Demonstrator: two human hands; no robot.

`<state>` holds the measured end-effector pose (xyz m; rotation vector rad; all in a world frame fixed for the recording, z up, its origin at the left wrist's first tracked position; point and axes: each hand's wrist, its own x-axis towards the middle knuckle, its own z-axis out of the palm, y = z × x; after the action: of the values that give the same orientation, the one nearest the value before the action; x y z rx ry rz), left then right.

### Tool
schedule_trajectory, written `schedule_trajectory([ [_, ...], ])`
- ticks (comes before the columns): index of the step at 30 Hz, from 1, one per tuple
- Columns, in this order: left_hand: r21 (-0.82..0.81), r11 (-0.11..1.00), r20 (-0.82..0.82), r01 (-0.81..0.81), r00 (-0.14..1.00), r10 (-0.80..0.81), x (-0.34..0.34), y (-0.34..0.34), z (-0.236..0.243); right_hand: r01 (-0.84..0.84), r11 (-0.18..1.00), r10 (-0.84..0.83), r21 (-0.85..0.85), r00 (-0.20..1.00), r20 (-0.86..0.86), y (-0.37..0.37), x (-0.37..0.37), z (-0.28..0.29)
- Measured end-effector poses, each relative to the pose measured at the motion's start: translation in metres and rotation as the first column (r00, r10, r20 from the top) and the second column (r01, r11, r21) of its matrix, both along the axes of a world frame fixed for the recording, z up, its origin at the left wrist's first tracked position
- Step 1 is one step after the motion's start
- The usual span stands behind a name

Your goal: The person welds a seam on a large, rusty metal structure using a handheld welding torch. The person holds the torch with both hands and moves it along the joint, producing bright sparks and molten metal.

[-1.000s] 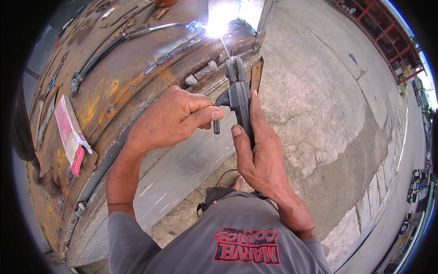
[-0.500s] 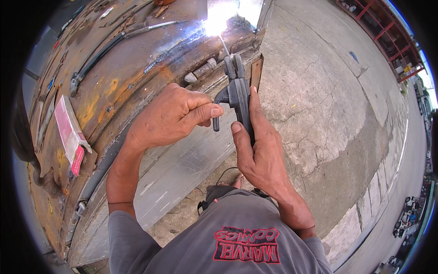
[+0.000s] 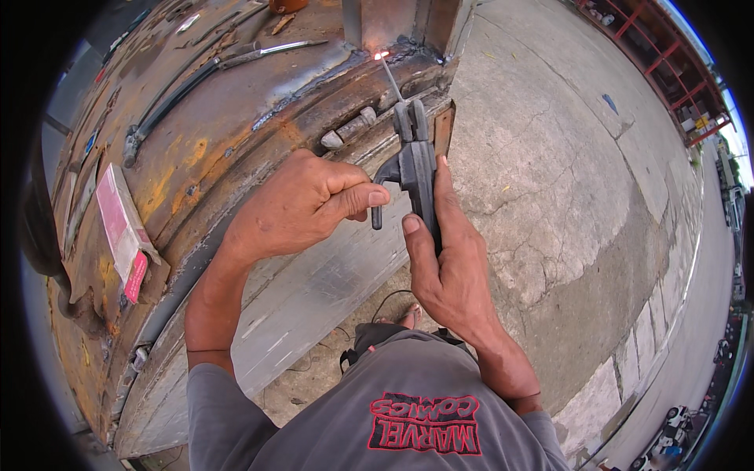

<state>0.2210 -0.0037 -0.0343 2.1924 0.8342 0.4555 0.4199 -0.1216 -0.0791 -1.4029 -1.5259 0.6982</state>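
My right hand is wrapped round the black handle of a welding electrode holder. With thumb and fingers my left hand grips the holder's bent lever. A short thin welding electrode sticks out of the jaws, its tip at a glowing orange spot. That spot lies at the foot of an upright metal post, on the edge of a rusty steel plate. A dark weld bead runs along the plate to the left of the post.
A large bolt lies near the plate's edge. Farther left are a chipping hammer and a pink and white electrode box. Cracked concrete stretches to the right, with a red shelf rack beyond. A cable hangs near my foot.
The bright white arc has gone out, leaving a small orange glow. The post and weld now show plainly. Both hands keep their grip on the holder, having barely shifted.
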Motion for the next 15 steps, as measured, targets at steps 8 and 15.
schedule_trajectory([
  [8,0.021,1.000,-0.013,0.008,1.000,-0.008,-0.0013,0.0017,-0.0031,-0.015,1.000,0.015,-0.002,1.000,0.019,0.0018,-0.0004,-0.0008],
  [15,-0.021,0.999,-0.019,0.026,0.999,-0.027,-0.0026,0.0015,0.0003,-0.020,1.000,0.020,-0.001,1.000,0.004,0.0000,-0.0007,0.0022],
])
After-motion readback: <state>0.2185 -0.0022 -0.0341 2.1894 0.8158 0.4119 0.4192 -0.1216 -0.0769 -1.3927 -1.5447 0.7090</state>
